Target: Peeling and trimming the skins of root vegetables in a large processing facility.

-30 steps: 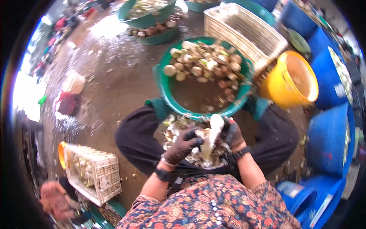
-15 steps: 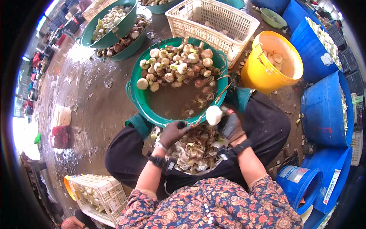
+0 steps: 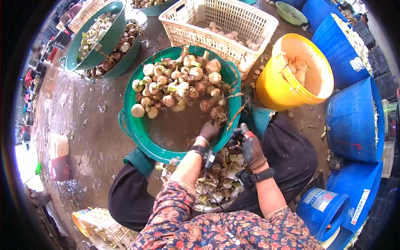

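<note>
A green tub (image 3: 132, 132) between my knees holds brownish water and many garlic bulbs (image 3: 168, 100) with roots and cut stems. My left hand (image 3: 209, 131), in a dark wet glove, reaches inside the tub's near right part. Its fingers touch a dark muddy bulb (image 3: 217, 112) and are partly hidden there. Just right of the rim is my right hand (image 3: 252, 151), in a dark glove with a red patch by the thumb. Its fingers are curled in; what they hold, if anything, is hidden. Peeled skins and leaf scraps (image 3: 221, 179) lie in my lap below both hands.
A yellow bucket (image 3: 273, 79) with pale bulbs stands beyond my right knee. Behind the tub is a cream plastic crate (image 3: 216, 46) with bulbs. Blue barrels (image 3: 350, 121) line the right side. More green tubs (image 3: 110, 43) of garlic stand at the far left on the wet floor (image 3: 91, 121).
The white peeled bulb near my right hand is gone from there. My left hand has moved from my lap over the rim into the tub. The view has shifted a little.
</note>
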`<move>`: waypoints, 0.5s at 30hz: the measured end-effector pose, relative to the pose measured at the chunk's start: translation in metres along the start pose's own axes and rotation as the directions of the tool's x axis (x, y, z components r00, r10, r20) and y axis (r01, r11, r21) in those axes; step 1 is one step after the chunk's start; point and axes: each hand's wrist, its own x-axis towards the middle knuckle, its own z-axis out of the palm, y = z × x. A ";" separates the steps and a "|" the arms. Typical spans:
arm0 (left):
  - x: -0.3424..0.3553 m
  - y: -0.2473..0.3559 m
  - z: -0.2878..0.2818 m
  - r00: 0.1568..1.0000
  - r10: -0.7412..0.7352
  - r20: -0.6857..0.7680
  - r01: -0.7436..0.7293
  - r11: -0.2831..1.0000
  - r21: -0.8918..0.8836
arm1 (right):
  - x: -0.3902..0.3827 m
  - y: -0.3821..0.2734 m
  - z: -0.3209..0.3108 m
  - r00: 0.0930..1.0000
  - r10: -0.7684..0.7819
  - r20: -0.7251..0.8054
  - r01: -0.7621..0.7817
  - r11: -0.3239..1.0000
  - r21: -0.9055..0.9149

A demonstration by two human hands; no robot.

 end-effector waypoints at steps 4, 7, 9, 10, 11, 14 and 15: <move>-0.067 0.033 -0.033 0.943 0.280 0.180 -0.223 0.933 -0.284 | -0.001 0.007 0.010 0.987 -0.126 -0.094 0.083 0.924 -0.374; -0.126 0.053 -0.053 0.926 0.355 0.127 -0.312 0.911 -0.271 | -0.009 0.027 0.020 0.991 -0.113 0.077 0.135 0.897 -0.420; -0.155 0.044 -0.060 0.886 0.436 0.161 -0.419 0.899 -0.127 | -0.012 0.044 0.023 0.981 -0.089 0.170 0.157 0.882 -0.445; -0.177 0.059 -0.072 0.902 0.388 0.187 -0.359 0.917 -0.171 | -0.016 0.045 0.029 0.967 -0.017 0.253 0.106 0.934 -0.341; -0.179 0.039 -0.073 0.915 0.382 0.130 -0.339 0.903 -0.266 | -0.022 0.045 0.034 0.940 0.044 0.339 0.040 0.970 -0.238; -0.218 0.042 -0.074 0.917 0.398 0.015 -0.392 0.909 -0.139 | -0.044 0.056 0.046 0.910 0.189 0.368 -0.241 0.965 0.102; -0.225 0.040 -0.074 0.918 0.396 0.005 -0.392 0.910 -0.137 | -0.049 0.060 0.049 0.919 0.121 0.375 -0.176 0.977 0.117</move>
